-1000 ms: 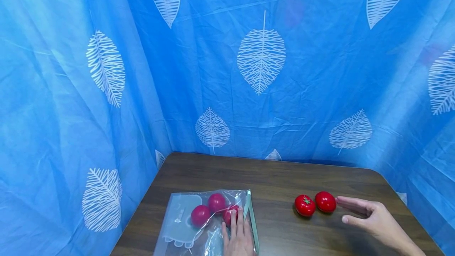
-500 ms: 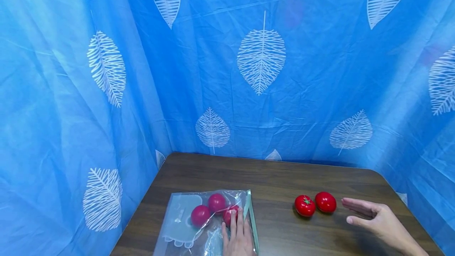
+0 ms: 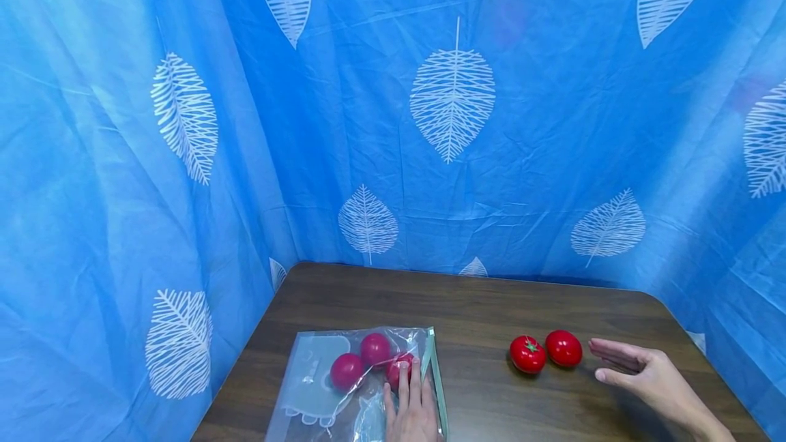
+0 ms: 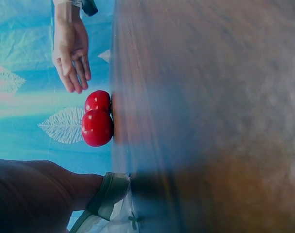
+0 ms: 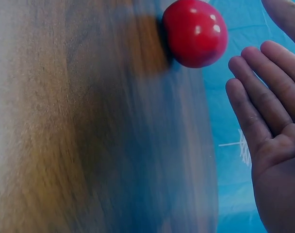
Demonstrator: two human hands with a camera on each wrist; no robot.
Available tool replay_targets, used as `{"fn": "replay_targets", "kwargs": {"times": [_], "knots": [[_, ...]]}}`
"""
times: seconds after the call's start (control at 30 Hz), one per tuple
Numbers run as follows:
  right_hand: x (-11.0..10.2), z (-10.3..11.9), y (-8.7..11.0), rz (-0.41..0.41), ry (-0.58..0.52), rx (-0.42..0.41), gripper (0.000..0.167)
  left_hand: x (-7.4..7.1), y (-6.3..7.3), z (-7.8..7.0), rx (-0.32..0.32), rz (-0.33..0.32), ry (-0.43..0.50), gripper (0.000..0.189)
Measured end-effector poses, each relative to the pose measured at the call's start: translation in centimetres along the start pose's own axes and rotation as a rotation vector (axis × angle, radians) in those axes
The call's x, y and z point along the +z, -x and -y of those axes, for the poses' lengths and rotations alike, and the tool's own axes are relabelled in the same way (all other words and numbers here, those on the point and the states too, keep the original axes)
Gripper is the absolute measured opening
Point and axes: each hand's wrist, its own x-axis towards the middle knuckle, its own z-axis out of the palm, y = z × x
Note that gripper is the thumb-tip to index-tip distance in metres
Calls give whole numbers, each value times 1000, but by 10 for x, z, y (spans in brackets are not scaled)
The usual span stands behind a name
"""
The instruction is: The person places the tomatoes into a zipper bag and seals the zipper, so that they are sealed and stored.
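Observation:
A clear zip bag with a green edge strip lies flat on the table, with three red tomatoes showing through its plastic. My left hand rests at the bag's right side, fingers extended, fingertips over one of those tomatoes; whether it lies on or inside the plastic I cannot tell. Two more tomatoes sit side by side on the wood: one with a green stem top, one plain red. Just right of the plain one, my right hand holds nothing, its fingers straight and apart from the tomato.
The dark wooden table has rounded far corners. A blue curtain with white leaf prints hangs behind it and at both sides. Bare wood lies between the bag and the loose tomatoes.
My right hand has drawn slightly rightward, away from the plain tomato, opening a small gap. The left hand and the bag stay in place.

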Motion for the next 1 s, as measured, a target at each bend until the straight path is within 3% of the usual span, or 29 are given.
{"fn": "replay_targets", "kwargs": {"times": [0.27,0.5,0.73,1.0], "knots": [[7,-8,-15,10,-59,29,68,0,-1,0,-6,17,0,100],[12,-16,-27,20,4,54,77,2,-1,0,-3,-30,-43,98],[17,-18,-34,23,-1,53,77,1,-1,0,-16,15,-31,96],[22,-19,-38,-8,65,60,77,1,-1,1,-6,0,-46,89]]}}
